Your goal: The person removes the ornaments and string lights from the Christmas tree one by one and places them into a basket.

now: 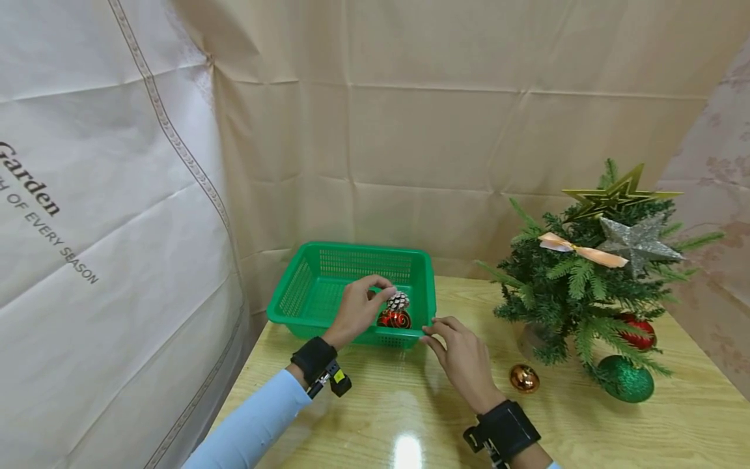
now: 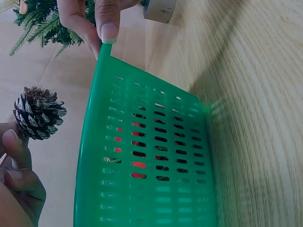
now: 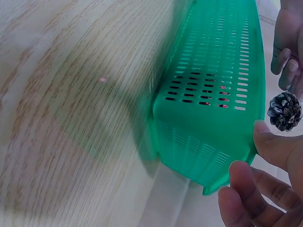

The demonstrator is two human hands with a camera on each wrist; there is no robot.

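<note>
Pinecone (image 1: 399,300) above basket (image 1: 363,262) on wood-grained table (image 1: 363,417), beige cloth (image 1: 433,143) behind.

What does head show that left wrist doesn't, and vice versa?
Head only: copper ball, glittery green ball, inside floor of the green basket.

Left wrist only: red patches behind the basket's wall slots, and a side-on look at the pinecone, clear of the rim.

Both: left hand holding the pinecone, right hand pinching the rim, part of the tree, the table.
</note>
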